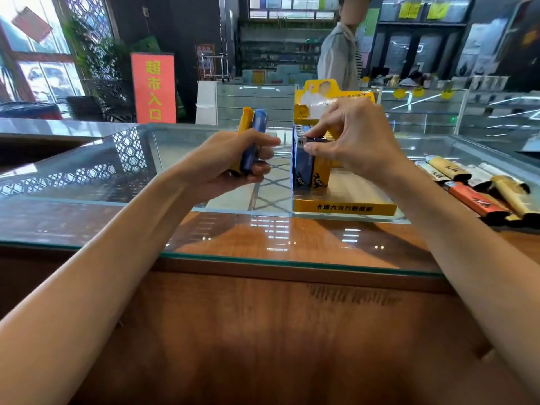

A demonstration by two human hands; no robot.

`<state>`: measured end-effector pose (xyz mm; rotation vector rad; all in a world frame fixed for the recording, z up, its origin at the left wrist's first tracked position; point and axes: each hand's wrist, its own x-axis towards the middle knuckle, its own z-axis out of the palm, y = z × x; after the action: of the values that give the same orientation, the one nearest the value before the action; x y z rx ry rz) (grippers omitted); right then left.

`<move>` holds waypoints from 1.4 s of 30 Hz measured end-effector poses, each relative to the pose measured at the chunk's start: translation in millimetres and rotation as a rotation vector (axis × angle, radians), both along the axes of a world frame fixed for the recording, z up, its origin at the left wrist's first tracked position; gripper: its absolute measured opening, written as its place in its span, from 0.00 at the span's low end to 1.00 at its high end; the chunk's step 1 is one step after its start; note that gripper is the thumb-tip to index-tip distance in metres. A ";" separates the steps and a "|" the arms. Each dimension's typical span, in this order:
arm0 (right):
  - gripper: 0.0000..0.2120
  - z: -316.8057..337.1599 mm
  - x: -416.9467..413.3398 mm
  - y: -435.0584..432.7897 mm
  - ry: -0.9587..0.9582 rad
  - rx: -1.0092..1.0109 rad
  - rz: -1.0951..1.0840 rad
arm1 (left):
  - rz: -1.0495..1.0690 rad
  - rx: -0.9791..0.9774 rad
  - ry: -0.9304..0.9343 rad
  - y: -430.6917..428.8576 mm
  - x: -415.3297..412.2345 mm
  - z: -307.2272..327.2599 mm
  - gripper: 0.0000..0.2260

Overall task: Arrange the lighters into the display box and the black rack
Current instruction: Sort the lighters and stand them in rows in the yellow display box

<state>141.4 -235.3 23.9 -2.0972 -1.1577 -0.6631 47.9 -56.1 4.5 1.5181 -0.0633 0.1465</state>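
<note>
Two lighters (252, 135), yellow and blue, sit gripped in the left hand (230, 162). Just beyond, the right hand (350, 138) pinches the top of a third lighter (318, 139) standing in the display box (344, 208), which is only partly filled. Several loose lighters (479, 191) lie to the right, so much remains.

Bare forearms (bare to frame's edge), bare left hand (229, 163), bare right hand (355, 135)

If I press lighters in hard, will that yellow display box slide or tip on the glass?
Probably slides: the display box looks like thin cardboard on a smooth glass counter. Likely light, since lighters fill only its rear and the front floor shows bare. Tipping seems unlikely given its wide, low base.
</note>
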 end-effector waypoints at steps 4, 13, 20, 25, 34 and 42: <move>0.10 -0.4 0.6 0.0 0.000 -0.012 -0.007 | -0.160 -0.012 -0.010 1.6 0.2 -1.8 0.13; 0.11 7.3 -9.1 -4.4 0.469 0.171 0.412 | -0.396 0.093 -0.063 0.6 -6.3 -2.3 0.17; 0.21 11.9 -13.1 -10.3 0.709 0.071 0.830 | -0.562 -0.039 -0.070 -1.8 -8.9 -1.6 0.15; 0.18 11.6 -11.7 -8.4 0.706 0.096 0.861 | -0.553 -0.078 -0.034 -6.6 -10.9 -0.3 0.15; 0.09 14.4 -1.0 -9.0 0.740 0.372 0.743 | -0.234 0.005 0.009 -5.2 -8.2 0.2 0.14; 0.10 7.1 2.5 -11.1 0.401 0.297 0.339 | 0.036 0.051 0.024 1.6 -6.4 1.1 0.12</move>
<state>143.9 -246.4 31.0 -1.6352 -1.0725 -0.2219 41.5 -54.6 5.6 1.5719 -0.0202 0.1564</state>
